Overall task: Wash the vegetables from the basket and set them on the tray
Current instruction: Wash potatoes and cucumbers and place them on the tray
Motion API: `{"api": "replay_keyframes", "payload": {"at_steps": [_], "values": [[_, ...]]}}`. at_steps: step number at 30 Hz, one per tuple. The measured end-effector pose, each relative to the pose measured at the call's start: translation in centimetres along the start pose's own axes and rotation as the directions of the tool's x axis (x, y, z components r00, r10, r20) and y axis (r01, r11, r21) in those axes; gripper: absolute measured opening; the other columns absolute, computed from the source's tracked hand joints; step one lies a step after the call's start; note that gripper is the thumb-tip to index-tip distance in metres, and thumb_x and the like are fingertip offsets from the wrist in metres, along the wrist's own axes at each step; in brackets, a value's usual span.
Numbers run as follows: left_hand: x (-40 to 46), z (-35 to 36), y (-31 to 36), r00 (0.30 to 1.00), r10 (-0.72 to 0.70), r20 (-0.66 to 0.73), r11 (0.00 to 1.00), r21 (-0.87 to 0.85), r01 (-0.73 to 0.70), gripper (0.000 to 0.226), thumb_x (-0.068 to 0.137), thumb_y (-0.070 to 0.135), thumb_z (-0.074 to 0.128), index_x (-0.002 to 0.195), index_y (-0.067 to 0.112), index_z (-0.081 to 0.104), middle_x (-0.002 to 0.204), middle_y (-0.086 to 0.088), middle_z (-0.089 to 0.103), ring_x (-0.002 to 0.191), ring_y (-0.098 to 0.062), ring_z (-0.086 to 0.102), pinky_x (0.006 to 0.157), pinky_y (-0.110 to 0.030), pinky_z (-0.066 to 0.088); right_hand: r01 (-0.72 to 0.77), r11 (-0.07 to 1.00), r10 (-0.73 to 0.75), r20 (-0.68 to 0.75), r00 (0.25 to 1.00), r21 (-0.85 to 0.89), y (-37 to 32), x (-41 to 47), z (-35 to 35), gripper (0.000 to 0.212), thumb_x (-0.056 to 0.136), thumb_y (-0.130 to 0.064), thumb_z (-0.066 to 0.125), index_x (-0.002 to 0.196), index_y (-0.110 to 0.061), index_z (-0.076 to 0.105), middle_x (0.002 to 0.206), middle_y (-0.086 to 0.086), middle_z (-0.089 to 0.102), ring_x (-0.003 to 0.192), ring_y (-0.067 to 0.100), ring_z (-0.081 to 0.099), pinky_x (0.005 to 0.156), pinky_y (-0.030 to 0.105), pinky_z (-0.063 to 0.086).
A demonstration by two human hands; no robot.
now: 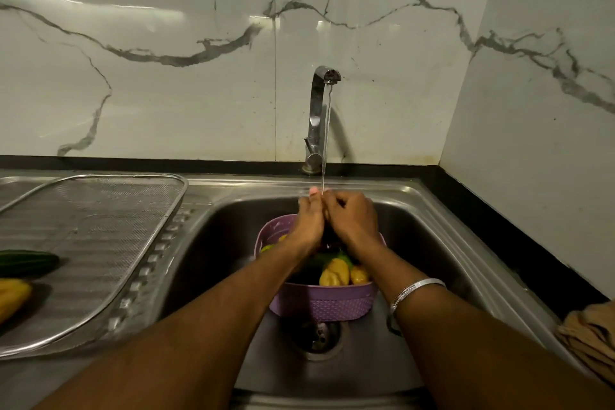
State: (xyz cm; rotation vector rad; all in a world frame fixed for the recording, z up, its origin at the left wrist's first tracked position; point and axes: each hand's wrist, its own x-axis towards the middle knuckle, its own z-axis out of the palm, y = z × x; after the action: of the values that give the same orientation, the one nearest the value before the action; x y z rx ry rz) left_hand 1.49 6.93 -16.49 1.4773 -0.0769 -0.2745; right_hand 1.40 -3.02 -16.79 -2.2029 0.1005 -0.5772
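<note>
We see a purple basket (321, 304) with a woven-pattern wall standing in the steel sink (442, 243), just beyond the drain (316, 336). Inside it lie yellow vegetables (336, 273), lumpy and pepper-like, with something green (342, 256) behind them; much of the load is covered by our forearms.

Our left hand (307, 220) and right hand (352, 220) meet above the far half of the basket, right under the thin stream of water (325, 143) running from the chrome tap (316, 116). Between the palms we make out a dark vegetable (327, 238), reddish-black, mostly hidden; both hands curl round it, fingers closed on it, though its shape and kind are hard to tell. A silver bangle (416, 289) sits on the right wrist.

To the left, on the ribbed drainboard, lies a metal mesh tray (100, 230). At its left side rest a dark green vegetable (26, 263), long and ridged, and nearer to us a yellow one (13, 296); both are cut off by the picture's left edge, so we cannot see their full length. At the near right a brown cloth (592, 333) lies on the counter edge, also cut off. Behind the sink stands a white marbled wall (166, 76).
</note>
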Motion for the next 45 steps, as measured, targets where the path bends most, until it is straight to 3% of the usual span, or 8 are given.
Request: {"api": "replay_keyframes", "payload": {"at_steps": [6,9,12,16,21,32,41,45], "values": [[0.5,-1.0,0.2,0.995,0.096,0.017,0.995,-0.007,-0.096,0.105,0.072,0.095,0.017,0.151,0.029,0.038,0.136,-0.012,0.06,0.123,-0.026,0.06,0.106,-0.05,0.048,-0.137,0.97,0.153,-0.068,0.986,0.202,-1.1,0.7,-0.6,0.053,0.097,-0.051,0.06,0.057,-0.018,0.066,0.048,-0.001,0.06,0.053,0.014,0.061,0.062,0.032,0.052],[0.2,-1.2,0.6,0.997,0.077,0.017,0.997,0.003,-0.077,0.091,0.093,0.077,0.015,0.145,0.006,0.038,0.093,-0.014,0.067,0.076,-0.01,0.071,0.065,-0.026,0.058,-0.196,0.933,0.185,0.066,0.981,0.303,-1.7,0.2,-1.1,0.039,0.099,-0.048,0.058,0.081,-0.018,0.075,0.046,-0.002,0.059,0.042,0.007,0.054,0.049,0.023,0.045],[-0.2,-1.1,0.5,0.999,0.048,0.015,0.998,0.033,-0.048,0.058,0.108,0.051,0.02,0.131,0.002,0.039,0.073,-0.007,0.052,0.041,-0.005,0.049,0.036,-0.014,0.038,-0.284,0.869,0.194,0.25,0.949,0.406,-1.9,-0.2,-1.6,0.03,0.098,-0.043,0.062,0.116,-0.022,0.074,0.057,0.0,0.063,0.046,0.007,0.053,0.046,0.019,0.045],[0.2,-1.4,0.3,0.993,0.114,-0.008,0.988,0.101,-0.112,0.047,0.109,0.046,0.027,0.12,0.008,0.052,0.077,-0.009,0.056,0.05,-0.008,0.053,0.044,-0.019,0.042,-0.308,0.842,0.182,0.305,0.935,0.443,-1.7,-0.6,-2.5,0.026,0.096,-0.039,0.067,0.116,-0.024,0.075,0.06,0.005,0.068,0.046,0.008,0.056,0.044,0.019,0.044],[-0.4,-1.3,0.5,0.977,0.215,-0.003,0.962,0.173,-0.212,0.045,0.11,0.043,0.025,0.119,0.012,0.057,0.084,-0.008,0.063,0.066,-0.01,0.06,0.056,-0.021,0.048,-0.19,0.903,0.176,0.072,0.982,0.384,-2.7,-0.4,-2.4,0.039,0.099,-0.039,0.062,0.066,-0.019,0.067,0.045,0.003,0.055,0.036,0.008,0.051,0.041,0.016,0.042],[-1.0,-1.4,0.9,0.997,0.072,0.004,0.997,-0.015,-0.072,0.054,0.109,0.047,0.022,0.082,0.012,0.054,0.05,-0.001,0.046,0.033,-0.006,0.04,0.036,-0.013,0.032,-0.414,0.764,0.217,0.406,0.888,0.495,-2.3,-0.3,-3.2,0.022,0.1,-0.031,0.063,0.113,-0.018,0.074,0.064,0.01,0.068,0.048,0.01,0.059,0.046,0.018,0.045],[-0.4,-1.8,0.7,0.979,-0.117,0.165,0.993,0.033,0.113,0.074,0.104,0.064,0.016,0.072,0.014,0.06,0.054,0.002,0.042,0.038,-0.009,0.029,0.039,-0.018,0.023,-0.313,0.884,0.262,0.186,0.947,0.348,-2.2,-0.4,-2.2,0.044,0.102,-0.041,0.058,0.068,-0.013,0.063,0.051,0.006,0.055,0.041,0.014,0.05,0.042,0.022,0.041],[0.1,-2.3,0.7,0.971,-0.14,0.196,0.981,-0.107,0.163,0.073,0.104,0.062,0.018,0.071,0.014,0.062,0.056,0.001,0.038,0.038,-0.009,0.025,0.037,-0.015,0.021,-0.39,0.844,0.289,0.3,0.909,0.369,-2.2,0.2,-2.7,0.044,0.104,-0.04,0.055,0.071,-0.011,0.061,0.054,0.005,0.055,0.043,0.015,0.052,0.042,0.022,0.042]]}}
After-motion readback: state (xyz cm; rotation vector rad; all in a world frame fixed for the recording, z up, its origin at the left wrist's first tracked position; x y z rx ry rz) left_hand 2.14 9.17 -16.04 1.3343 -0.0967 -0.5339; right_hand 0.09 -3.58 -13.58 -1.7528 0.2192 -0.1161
